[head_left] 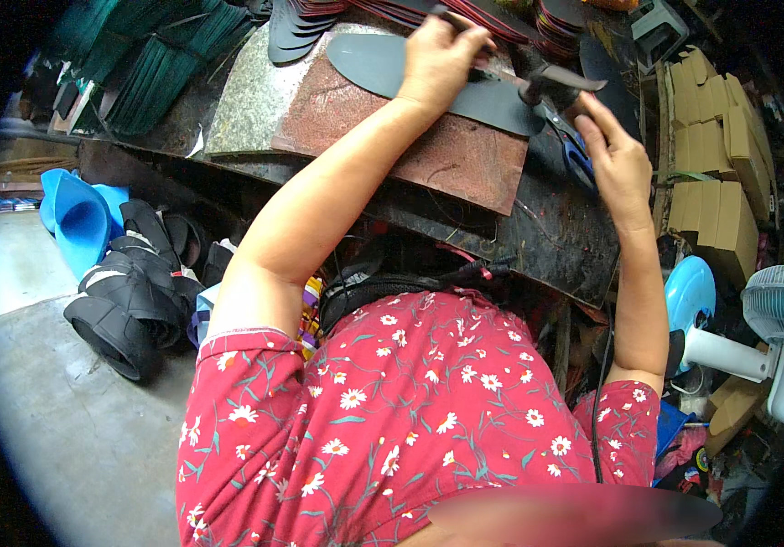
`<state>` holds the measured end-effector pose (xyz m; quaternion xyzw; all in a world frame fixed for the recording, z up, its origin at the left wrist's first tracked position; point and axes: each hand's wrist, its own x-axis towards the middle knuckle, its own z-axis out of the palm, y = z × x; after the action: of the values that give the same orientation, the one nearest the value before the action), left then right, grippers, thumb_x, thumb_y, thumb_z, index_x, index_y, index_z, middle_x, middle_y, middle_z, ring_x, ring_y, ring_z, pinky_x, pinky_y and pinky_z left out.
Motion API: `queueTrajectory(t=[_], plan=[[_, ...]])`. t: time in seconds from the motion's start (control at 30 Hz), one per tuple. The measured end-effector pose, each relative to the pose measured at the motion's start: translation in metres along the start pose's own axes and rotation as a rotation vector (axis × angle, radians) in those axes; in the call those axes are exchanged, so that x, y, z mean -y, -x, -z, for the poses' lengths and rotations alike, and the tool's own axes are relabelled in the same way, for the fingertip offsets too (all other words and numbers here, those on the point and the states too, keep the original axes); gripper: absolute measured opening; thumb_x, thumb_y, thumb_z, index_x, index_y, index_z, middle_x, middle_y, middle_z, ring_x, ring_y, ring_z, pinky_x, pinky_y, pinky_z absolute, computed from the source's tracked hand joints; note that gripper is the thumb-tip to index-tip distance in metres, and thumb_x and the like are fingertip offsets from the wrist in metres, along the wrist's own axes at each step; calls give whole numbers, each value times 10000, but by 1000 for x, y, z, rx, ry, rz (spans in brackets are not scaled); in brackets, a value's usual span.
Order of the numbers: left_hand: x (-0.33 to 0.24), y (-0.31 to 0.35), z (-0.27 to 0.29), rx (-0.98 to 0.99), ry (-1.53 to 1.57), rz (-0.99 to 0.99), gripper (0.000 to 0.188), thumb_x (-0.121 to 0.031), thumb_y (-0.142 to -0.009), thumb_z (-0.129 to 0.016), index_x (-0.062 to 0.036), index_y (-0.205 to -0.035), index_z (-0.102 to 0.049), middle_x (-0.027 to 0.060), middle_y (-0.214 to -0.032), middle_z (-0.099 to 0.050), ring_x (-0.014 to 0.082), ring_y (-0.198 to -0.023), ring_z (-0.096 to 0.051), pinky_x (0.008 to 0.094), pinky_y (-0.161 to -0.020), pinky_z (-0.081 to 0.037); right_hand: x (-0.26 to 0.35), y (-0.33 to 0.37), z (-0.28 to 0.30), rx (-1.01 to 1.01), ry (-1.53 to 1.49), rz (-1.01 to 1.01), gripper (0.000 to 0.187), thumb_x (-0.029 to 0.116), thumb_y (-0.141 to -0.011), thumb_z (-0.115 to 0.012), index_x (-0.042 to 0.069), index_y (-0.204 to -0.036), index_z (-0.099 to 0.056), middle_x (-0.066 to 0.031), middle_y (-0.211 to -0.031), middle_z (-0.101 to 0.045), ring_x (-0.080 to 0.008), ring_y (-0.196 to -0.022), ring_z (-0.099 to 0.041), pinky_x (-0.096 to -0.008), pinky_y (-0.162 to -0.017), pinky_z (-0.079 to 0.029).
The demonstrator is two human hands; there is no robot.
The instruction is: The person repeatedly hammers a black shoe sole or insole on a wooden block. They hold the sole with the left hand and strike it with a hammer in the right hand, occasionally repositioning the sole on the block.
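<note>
A long dark grey shoe sole [369,66] lies flat on a worn reddish-brown board [465,169]. Over its middle is my left hand [442,68], fingers bent round a small dark object whose kind is unclear. At the sole's right end, my right hand [618,159] has finger and thumb closed at what looks like a claw hammer [563,80]; its handle is mostly hidden. The hammer's head is raised by the sole's rounded tip. Under it, beside my right fingers, lie scissors [577,159] with blue handles.
Stacked dark soles with red edges [305,23] line the back of the bench. Bundled green sheets [159,73] stand at the left. Cardboard boxes [711,137] and a fan [772,305] are on the right. Black padded pieces [132,301] are piled at the left.
</note>
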<state>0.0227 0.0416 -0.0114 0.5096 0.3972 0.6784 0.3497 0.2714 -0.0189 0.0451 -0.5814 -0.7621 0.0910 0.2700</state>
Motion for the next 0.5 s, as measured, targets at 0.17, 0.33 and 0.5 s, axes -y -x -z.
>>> queueTrajectory(t=[0.17, 0.33, 0.5], plan=[[-5, -17, 37, -145, 184, 78, 87, -115, -939, -618, -38, -962, -584, 66, -838, -664, 130, -738, -649, 263, -645, -559, 1, -3, -6, 52, 86, -71, 380, 491, -935, -557, 311, -1261, -632, -174, -930, -702, -376, -905, -673, -419, -748, -524], [-5, -8, 47, 18, -198, 117, 124, -135, -888, -683, -31, -910, -619, 59, -764, -674, 111, -675, -645, 257, -629, -542, -2, -7, 0, 99, 152, -8, 394, 492, -936, -554, 305, -1276, -620, -172, -943, -705, -380, -916, -673, -429, -764, -524], [0, -1, 41, -6, -381, 48, 164, -152, -832, -745, -14, -883, -672, 80, -731, -703, 112, -626, -662, 265, -602, -539, -1, -8, 1, 100, 96, 15, 405, 490, -932, -560, 297, -1284, -614, -170, -987, -707, -384, -936, -671, -431, -782, -523]])
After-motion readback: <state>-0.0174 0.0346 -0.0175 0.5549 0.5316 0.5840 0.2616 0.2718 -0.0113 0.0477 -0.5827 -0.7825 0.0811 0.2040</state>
